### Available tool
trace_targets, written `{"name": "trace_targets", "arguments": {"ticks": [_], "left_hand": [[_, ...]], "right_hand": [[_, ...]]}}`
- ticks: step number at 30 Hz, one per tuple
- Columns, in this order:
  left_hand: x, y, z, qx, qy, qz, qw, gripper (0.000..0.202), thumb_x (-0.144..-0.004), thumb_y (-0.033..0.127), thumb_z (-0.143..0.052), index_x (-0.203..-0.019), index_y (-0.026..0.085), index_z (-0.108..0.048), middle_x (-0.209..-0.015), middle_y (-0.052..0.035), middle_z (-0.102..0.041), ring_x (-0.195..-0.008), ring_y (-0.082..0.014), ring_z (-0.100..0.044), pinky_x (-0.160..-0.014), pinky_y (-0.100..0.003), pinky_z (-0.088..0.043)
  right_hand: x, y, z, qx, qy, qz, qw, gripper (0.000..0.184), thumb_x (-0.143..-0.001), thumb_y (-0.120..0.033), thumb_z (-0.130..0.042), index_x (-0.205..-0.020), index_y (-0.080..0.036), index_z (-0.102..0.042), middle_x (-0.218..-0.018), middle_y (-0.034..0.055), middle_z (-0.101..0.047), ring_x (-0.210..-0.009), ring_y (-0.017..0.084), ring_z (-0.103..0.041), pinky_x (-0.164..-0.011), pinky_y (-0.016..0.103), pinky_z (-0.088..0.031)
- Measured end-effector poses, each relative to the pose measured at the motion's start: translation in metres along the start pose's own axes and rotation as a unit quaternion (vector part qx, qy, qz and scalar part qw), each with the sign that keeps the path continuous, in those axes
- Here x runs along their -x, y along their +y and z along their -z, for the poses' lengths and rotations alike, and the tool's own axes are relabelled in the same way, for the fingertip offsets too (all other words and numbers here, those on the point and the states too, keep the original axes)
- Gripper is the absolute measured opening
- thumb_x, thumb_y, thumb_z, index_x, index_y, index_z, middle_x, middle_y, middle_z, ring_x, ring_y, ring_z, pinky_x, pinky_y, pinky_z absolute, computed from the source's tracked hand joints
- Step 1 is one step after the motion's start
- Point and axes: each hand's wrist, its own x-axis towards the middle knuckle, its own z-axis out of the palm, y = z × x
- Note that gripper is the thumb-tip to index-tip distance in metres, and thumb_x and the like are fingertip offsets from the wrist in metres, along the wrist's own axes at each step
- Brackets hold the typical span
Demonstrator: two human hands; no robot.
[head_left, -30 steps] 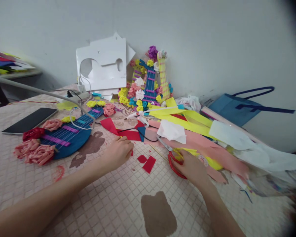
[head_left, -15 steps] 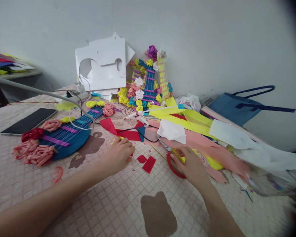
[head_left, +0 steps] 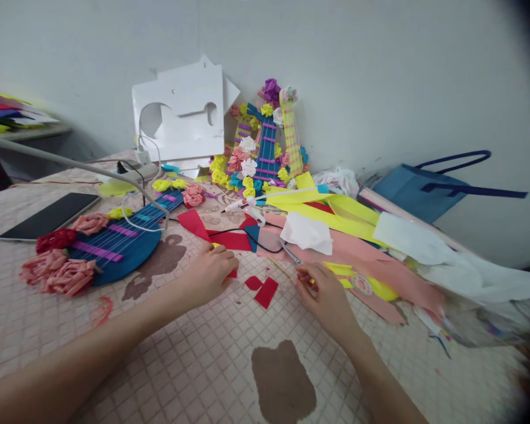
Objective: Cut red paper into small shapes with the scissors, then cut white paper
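My left hand (head_left: 212,272) is closed on small red and yellow paper-like pieces, mostly covered by the fingers; a red edge (head_left: 234,274) shows beside the fingertips. My right hand (head_left: 324,294) grips a pair of scissors (head_left: 292,254) at its handles. The blades point up and left, and a bit of red handle shows between the fingers. Between the hands lie a red cut rectangle (head_left: 266,292) and a rounded red scrap (head_left: 253,283). A thin wooden stick (head_left: 279,267) lies just left of the right hand.
Left stands a blue paper guitar (head_left: 130,256) with paper flowers, beside a dark tablet (head_left: 50,216). A white glue gun (head_left: 242,205) with its cable lies ahead. Yellow strips (head_left: 335,215), pink strips (head_left: 357,253) and a white sheet (head_left: 307,232) cover the right. Decorated guitars (head_left: 267,147) lean against the wall.
My right hand has closed round the scissors' red handles, which hung visible below it before, and has shifted slightly left. My left hand has stayed nearly in place, still closed.
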Motion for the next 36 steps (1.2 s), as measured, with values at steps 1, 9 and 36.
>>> {"name": "trace_targets", "arguments": {"ticks": [1, 9, 36], "left_hand": [[0.0, 0.003, 0.001, -0.019, 0.001, -0.003, 1.0, 0.011, -0.082, 0.013, -0.053, -0.083, 0.016, -0.064, -0.091, -0.0089, -0.069, -0.092, -0.0267, -0.061, -0.082, -0.043, -0.038], [-0.001, 0.012, -0.005, -0.074, 0.016, -0.005, 0.997, 0.018, -0.082, 0.006, -0.048, -0.077, 0.014, -0.063, -0.082, -0.0104, -0.069, -0.086, -0.0273, -0.061, -0.08, -0.045, -0.039], [-0.006, 0.026, 0.003, 0.607, -0.013, 0.148, 0.781, 0.016, -0.076, 0.03, -0.061, -0.074, 0.015, -0.058, -0.068, 0.0005, -0.058, -0.063, -0.0115, -0.053, -0.058, -0.023, -0.039]], "right_hand": [[0.0, 0.0, 0.0, -0.001, 0.003, 0.001, 1.0, 0.018, -0.089, -0.03, -0.051, -0.1, -0.019, -0.06, -0.09, 0.0084, -0.063, -0.081, 0.023, -0.06, -0.072, 0.037, -0.049], [0.0, -0.005, -0.003, 0.002, 0.014, 0.022, 1.0, 0.014, -0.088, -0.026, -0.053, -0.098, -0.018, -0.06, -0.09, 0.0075, -0.065, -0.08, 0.021, -0.06, -0.069, 0.033, -0.049], [-0.003, -0.053, -0.032, -0.535, -0.086, -0.204, 0.815, 0.026, -0.074, -0.039, -0.07, -0.071, -0.019, -0.053, -0.055, -0.0044, -0.053, -0.05, 0.01, -0.047, -0.047, 0.022, -0.036]]}}
